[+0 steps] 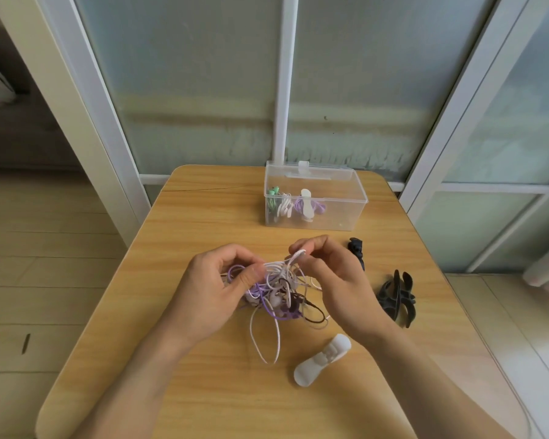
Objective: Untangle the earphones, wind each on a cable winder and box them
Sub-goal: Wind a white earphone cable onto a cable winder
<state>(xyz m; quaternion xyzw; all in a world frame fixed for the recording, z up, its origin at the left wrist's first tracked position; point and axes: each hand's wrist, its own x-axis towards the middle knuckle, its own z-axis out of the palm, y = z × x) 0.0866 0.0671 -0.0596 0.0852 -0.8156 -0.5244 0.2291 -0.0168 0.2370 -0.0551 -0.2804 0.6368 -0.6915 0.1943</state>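
A white cord [298, 255] is pinched between the thumb and fingertips of the right hand [333, 280] and drawn up and away from the tangle [279, 293], seemingly so that one strand can be traced and freed from the rest. The tangle itself is gripped by the left hand [217, 285], fingers and thumb curled round its left side, which appears meant to steady the mass while the strand is pulled. White, purple and dark cords are knotted together there, held just above the table [203, 217], and a long white loop [267, 343] is left to hang down onto the wood toward the person. Just beside the right wrist a white winder [322, 359] lies flat, probably kept near for the first cord freed. Further right, black winders [396, 296] are heaped together, and another black one [357, 250] lies behind the right hand; these are judged to be waiting for the remaining cords. At the far side of the table, well apart from the hands, the clear box [339, 210] stands with its lid up, so that finished sets can be dropped in without a further step. Wound earphones are already held in its left part: a green set [272, 198], a white set [285, 205] and a purple set on a white winder [308, 205]. The task is thus judged partly done, with untangling the step in hand.
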